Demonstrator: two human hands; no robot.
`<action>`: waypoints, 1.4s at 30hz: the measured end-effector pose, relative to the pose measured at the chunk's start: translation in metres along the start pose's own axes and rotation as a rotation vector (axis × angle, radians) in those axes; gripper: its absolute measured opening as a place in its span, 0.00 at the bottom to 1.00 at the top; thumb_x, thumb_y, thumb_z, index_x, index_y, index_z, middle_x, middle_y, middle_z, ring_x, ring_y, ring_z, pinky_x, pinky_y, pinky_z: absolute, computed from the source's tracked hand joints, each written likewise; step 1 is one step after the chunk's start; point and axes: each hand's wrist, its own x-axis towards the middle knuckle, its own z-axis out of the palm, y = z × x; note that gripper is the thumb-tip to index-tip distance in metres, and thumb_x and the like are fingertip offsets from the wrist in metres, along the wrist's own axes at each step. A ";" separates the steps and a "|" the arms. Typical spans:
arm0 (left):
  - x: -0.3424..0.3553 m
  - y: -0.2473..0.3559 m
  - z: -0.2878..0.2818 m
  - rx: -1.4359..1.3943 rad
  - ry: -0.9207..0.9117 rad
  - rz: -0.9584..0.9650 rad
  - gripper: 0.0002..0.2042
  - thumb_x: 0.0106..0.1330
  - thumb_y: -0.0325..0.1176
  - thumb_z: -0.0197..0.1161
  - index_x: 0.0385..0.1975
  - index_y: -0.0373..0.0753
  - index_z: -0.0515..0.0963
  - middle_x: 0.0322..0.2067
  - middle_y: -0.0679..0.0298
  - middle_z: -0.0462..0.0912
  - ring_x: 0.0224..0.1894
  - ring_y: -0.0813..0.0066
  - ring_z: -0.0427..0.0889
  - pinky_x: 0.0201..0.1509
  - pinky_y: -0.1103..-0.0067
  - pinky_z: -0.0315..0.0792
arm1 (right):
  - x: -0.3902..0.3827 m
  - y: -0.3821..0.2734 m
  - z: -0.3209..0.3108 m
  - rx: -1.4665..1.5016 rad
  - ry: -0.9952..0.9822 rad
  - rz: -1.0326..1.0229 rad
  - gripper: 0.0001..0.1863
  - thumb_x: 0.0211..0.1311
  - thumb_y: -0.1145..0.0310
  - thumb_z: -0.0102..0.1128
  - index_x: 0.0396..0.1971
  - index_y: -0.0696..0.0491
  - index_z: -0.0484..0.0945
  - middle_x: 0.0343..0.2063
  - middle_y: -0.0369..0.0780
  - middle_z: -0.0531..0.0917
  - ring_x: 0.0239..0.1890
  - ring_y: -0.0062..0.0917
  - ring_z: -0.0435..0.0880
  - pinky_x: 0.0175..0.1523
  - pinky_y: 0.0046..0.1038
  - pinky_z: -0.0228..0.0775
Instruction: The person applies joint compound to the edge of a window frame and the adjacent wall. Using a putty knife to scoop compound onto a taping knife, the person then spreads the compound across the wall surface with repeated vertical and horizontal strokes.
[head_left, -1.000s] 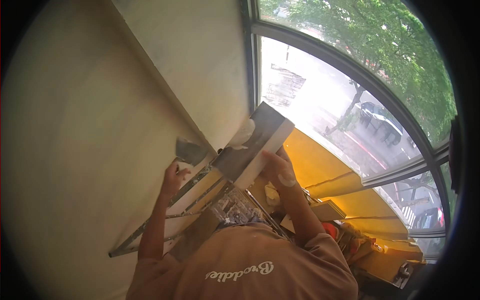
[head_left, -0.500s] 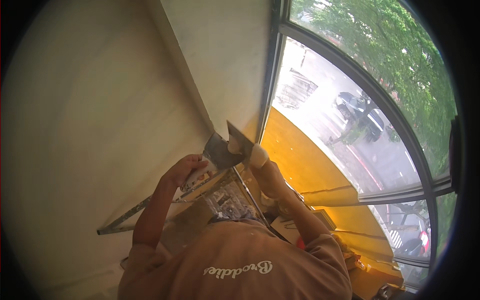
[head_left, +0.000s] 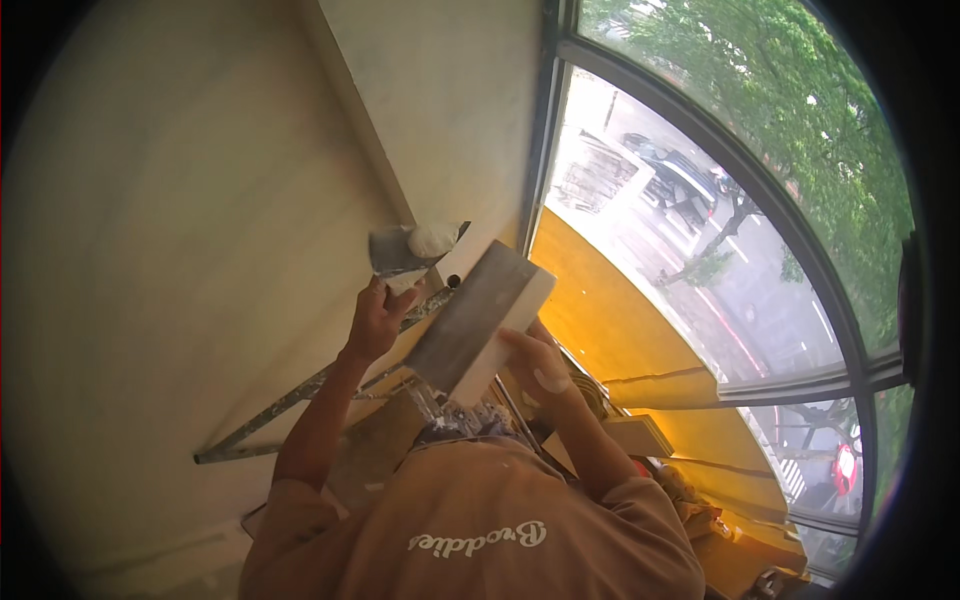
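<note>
My left hand (head_left: 378,322) grips a metal putty knife (head_left: 388,250), its blade raised near the wall corner and loaded with a white lump of compound (head_left: 432,240). Below and right of it my right hand (head_left: 540,365) holds a wide rectangular steel trowel (head_left: 478,315) diagonally; its upper face shows grey metal with no lump on it. The trowel's handle is hidden behind its plate. A pale patch shows on the back of my right hand.
A paint-spattered metal frame or ladder (head_left: 260,425) leans below my hands beside a plain wall (head_left: 200,200). At right, a curved window (head_left: 750,380) overlooks a street and trees, above a yellow panel (head_left: 620,320) with boards (head_left: 640,432) and clutter near it.
The lump of compound has passed from the trowel onto the putty knife. My left hand has risen with the knife, while the trowel has been drawn down and turned flat-face up.
</note>
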 end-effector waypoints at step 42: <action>-0.128 -0.195 -0.184 0.454 -0.180 -0.798 0.09 0.64 0.28 0.67 0.31 0.31 0.73 0.22 0.63 0.78 0.26 0.80 0.74 0.29 0.77 0.69 | 0.394 0.082 -0.410 -0.071 0.740 -0.061 0.30 0.55 0.73 0.57 0.61 0.48 0.66 0.50 0.42 0.77 0.51 0.36 0.77 0.54 0.46 0.72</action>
